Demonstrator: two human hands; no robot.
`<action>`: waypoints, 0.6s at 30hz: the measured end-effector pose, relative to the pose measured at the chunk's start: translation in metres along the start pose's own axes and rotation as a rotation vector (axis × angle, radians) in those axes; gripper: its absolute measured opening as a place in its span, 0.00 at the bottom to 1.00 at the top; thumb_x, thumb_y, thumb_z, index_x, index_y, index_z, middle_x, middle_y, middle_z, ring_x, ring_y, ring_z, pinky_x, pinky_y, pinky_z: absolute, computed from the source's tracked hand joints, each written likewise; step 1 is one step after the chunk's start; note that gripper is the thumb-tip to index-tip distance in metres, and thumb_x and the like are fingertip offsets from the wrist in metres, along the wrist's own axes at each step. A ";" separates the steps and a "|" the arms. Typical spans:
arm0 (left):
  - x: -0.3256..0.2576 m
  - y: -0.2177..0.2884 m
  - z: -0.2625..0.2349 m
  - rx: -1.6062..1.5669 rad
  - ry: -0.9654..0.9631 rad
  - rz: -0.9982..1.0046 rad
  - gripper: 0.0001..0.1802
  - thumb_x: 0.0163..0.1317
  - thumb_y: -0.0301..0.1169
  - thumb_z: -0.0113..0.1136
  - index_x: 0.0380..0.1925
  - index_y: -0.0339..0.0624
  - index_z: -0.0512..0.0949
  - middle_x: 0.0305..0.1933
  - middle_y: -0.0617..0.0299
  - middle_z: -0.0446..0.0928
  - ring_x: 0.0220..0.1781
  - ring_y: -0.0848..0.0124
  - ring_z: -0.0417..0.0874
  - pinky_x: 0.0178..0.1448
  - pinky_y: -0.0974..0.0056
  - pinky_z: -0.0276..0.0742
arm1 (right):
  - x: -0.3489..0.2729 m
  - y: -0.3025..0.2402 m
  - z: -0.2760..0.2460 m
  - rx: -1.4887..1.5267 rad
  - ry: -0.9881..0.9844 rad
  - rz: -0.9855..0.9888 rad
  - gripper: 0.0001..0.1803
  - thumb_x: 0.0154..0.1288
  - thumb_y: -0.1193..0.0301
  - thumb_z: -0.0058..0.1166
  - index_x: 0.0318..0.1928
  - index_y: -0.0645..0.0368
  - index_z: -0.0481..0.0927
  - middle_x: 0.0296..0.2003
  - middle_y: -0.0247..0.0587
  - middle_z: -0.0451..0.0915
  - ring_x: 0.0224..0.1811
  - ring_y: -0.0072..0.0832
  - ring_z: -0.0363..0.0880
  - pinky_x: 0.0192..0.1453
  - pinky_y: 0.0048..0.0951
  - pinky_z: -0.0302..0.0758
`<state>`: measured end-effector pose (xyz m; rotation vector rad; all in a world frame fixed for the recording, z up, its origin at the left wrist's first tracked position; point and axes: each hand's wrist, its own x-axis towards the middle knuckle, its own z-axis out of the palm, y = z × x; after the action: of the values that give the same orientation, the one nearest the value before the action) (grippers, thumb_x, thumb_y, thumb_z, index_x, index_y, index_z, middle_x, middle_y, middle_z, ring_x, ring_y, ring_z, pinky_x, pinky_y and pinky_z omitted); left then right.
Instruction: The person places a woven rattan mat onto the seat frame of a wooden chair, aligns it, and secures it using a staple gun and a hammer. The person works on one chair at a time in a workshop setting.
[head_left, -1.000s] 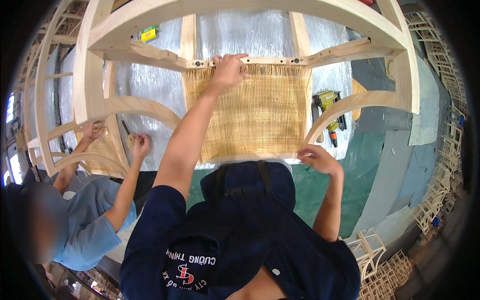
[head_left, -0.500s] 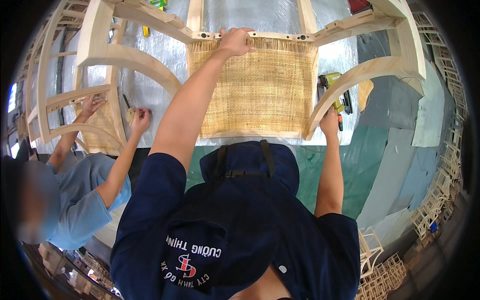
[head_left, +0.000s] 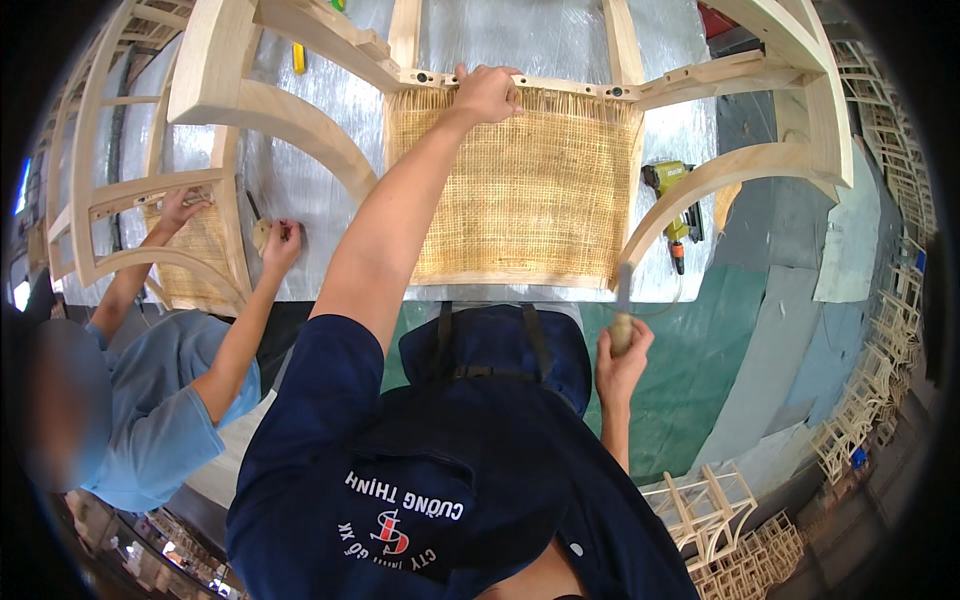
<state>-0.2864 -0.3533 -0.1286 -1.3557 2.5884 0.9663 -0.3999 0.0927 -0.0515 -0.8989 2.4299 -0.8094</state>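
In front of me stands a pale wooden chair frame (head_left: 300, 135) with woven cane webbing (head_left: 520, 200) across its panel. My left hand (head_left: 487, 95) reaches to the far side, its fingers curled over the drilled wooden rail (head_left: 560, 86) where the frayed cane strands end. My right hand (head_left: 622, 365), low at the right, is closed around the wooden handle of a chisel (head_left: 622, 332). Its blade points away from me, beside the near right corner of the panel. A green nail gun (head_left: 668, 190) lies on the table, partly behind the curved armrest (head_left: 720, 180).
A co-worker in light blue (head_left: 170, 400) works at a similar cane-panelled frame on the left, holding a tan-handled tool (head_left: 263, 235). Plastic film covers the table (head_left: 290, 190). A yellow tool (head_left: 299, 58) lies at the back. More chair frames (head_left: 705, 510) stand at lower right.
My right hand has come back toward me from beside the nail gun and now shows the chisel in it. My left hand stays on the rail; the view has shifted slightly.
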 end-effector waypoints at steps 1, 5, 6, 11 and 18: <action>0.000 0.000 0.000 -0.001 -0.011 0.002 0.13 0.58 0.38 0.76 0.18 0.48 0.85 0.74 0.73 0.72 0.69 0.63 0.75 0.81 0.29 0.37 | 0.009 -0.012 0.008 -0.011 -0.064 -0.038 0.24 0.69 0.66 0.63 0.57 0.67 0.70 0.43 0.63 0.81 0.45 0.56 0.83 0.51 0.44 0.78; -0.001 0.003 -0.002 0.001 -0.023 -0.022 0.13 0.59 0.39 0.75 0.18 0.49 0.85 0.75 0.74 0.71 0.68 0.65 0.74 0.83 0.31 0.36 | 0.071 -0.056 0.045 -0.086 -0.210 -0.310 0.22 0.69 0.68 0.63 0.56 0.66 0.72 0.43 0.64 0.81 0.46 0.59 0.82 0.50 0.46 0.78; -0.002 0.003 -0.003 0.027 -0.015 -0.012 0.11 0.58 0.39 0.76 0.20 0.50 0.86 0.75 0.74 0.72 0.66 0.65 0.74 0.81 0.36 0.41 | 0.084 -0.067 0.054 -0.119 -0.197 -0.373 0.23 0.69 0.68 0.62 0.58 0.67 0.71 0.43 0.64 0.81 0.45 0.60 0.82 0.49 0.49 0.78; -0.005 -0.003 -0.002 -0.020 0.038 0.022 0.10 0.55 0.38 0.77 0.23 0.46 0.88 0.74 0.72 0.73 0.63 0.65 0.75 0.74 0.50 0.48 | 0.138 -0.119 0.084 -0.156 -0.257 -0.417 0.24 0.70 0.68 0.58 0.61 0.66 0.70 0.46 0.66 0.80 0.42 0.62 0.82 0.45 0.55 0.79; 0.000 -0.005 0.000 -0.053 0.009 0.005 0.12 0.55 0.35 0.77 0.18 0.47 0.86 0.72 0.68 0.75 0.63 0.62 0.73 0.75 0.44 0.48 | 0.165 -0.168 0.111 -0.405 -0.268 -0.477 0.28 0.67 0.68 0.57 0.67 0.55 0.71 0.40 0.59 0.76 0.31 0.56 0.84 0.33 0.53 0.83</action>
<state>-0.2827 -0.3550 -0.1314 -1.3695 2.5922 1.0397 -0.3791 -0.1671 -0.0547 -1.6657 2.1984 -0.3045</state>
